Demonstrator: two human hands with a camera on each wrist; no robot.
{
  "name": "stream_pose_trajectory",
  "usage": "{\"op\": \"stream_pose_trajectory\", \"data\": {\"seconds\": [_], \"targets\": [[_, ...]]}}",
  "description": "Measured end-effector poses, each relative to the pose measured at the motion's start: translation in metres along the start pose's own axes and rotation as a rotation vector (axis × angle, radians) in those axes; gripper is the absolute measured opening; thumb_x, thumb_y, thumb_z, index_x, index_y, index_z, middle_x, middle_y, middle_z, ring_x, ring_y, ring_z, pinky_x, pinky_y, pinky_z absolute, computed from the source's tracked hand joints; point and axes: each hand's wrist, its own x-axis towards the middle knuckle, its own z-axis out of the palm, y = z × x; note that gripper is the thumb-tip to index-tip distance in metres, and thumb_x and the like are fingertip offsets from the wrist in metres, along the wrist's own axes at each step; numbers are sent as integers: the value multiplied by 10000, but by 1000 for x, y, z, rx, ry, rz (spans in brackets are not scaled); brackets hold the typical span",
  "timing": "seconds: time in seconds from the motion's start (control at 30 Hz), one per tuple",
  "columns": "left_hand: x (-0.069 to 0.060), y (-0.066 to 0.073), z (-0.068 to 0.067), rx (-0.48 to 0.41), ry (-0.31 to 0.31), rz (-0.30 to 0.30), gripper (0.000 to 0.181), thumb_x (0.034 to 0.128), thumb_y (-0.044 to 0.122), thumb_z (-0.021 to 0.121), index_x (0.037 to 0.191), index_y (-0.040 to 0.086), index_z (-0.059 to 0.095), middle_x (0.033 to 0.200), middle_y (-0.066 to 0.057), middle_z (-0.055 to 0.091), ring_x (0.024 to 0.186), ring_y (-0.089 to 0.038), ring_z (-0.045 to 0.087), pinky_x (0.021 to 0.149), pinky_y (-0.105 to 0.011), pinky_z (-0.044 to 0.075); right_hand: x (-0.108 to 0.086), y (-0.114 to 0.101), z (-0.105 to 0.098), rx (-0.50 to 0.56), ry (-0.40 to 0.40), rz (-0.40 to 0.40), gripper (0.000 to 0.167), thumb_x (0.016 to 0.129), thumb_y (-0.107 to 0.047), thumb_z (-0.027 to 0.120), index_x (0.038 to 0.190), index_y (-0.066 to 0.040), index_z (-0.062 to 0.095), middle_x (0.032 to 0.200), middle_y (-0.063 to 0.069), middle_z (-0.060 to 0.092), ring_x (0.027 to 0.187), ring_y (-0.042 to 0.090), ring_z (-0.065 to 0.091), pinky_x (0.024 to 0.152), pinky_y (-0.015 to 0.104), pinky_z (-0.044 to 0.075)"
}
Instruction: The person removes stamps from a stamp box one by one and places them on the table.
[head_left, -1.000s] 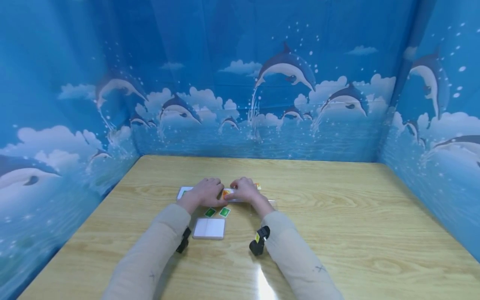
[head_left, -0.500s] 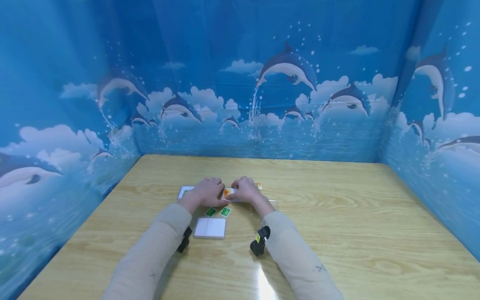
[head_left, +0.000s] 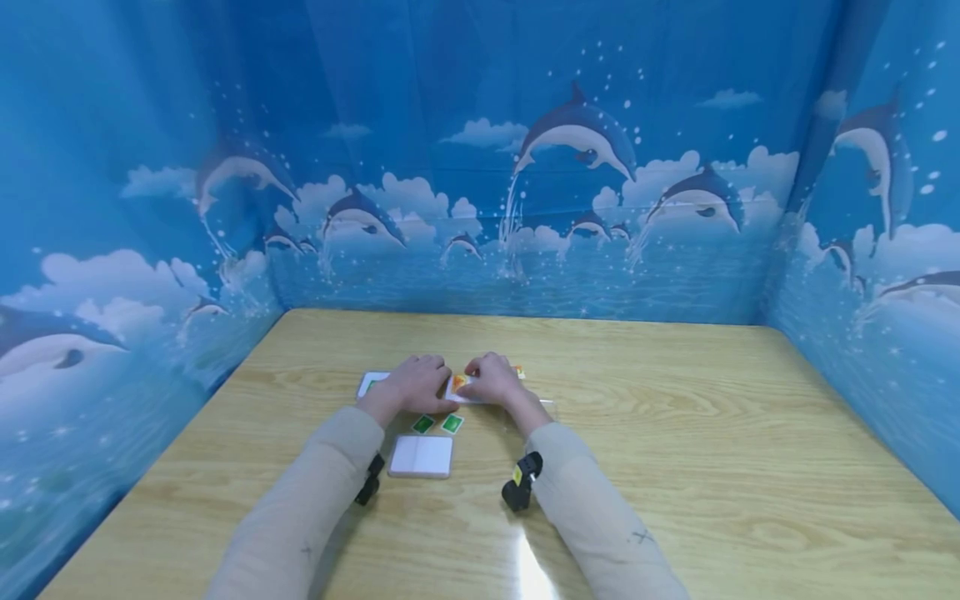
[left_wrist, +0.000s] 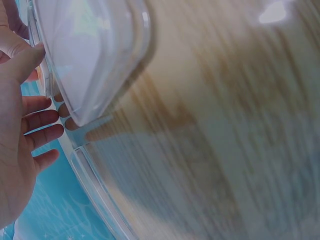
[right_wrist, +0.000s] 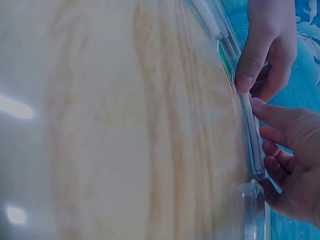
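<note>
Screened recording booth: blue dolphin-and-sea hangings (head_left: 480,167) line the left, far and right edges of a wood-grain table (head_left: 750,450); black wrist-worn cameras (head_left: 516,495) on both sleeves (head_left: 303,500) indicate a filming setup.

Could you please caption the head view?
A person's left grip and right grip at a flat white rectangle with orange print.

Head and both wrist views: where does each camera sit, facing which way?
Head: worn on the head, facing forward and down at the table; left hand, right hand and sleeves show.
Left wrist: on that wrist, looking across the table; left hand and part of right hand show.
Right wrist: on that wrist, looking across the table; both hands show.
Both wrist views share the blue backdrop.
</note>
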Motion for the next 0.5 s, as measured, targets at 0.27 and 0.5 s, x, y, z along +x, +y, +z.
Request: {"op": "stream_pose_trajectory", "data": {"seconds": [0.27,0.5], "targets": [[0,-1,0,3,4,-3,625,842,580,542,1217,80,558,1147,-71,525,1047,-209,487,969,-401,367,2,3,0,25,3,-8,428,765,-272,753,1105,-37,642,1016,93,603,950,232,519,842,352,436],[1,-2,2,8,11,5,639,841,588,537,1227,79,554,1135,-65,522,1032,-199,486,956,-394,373,0,3,-1,30,6,-22,377,808,-245,710,1103,-19,645,1013,103,572,944,234,505,830,352,432]]}}
